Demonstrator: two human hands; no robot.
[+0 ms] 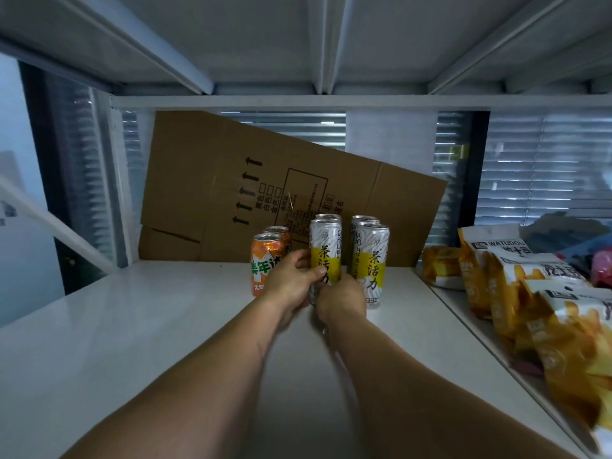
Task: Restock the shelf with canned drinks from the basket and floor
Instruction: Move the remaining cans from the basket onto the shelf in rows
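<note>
Here, tall yellow-banded can (326, 256) upright on shelf (132, 326), front of its row | left hand (291, 283) wraps its side; right hand (341, 301) apparently grips its base, fingers hidden | rigid, smooth, likely heavy: hold mid-body | orange cans (265, 260) beside.

Cans (334, 256) stand on shelf (132, 326) before cardboard (231, 180) (snack bags (530, 293) right).

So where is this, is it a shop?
Probably a shop or its stockroom. A white shelf holds rows of drink cans, snack bags fill the next shelf, and flattened cardboard leans behind. Both hands, left and right, are on one tall can.
</note>
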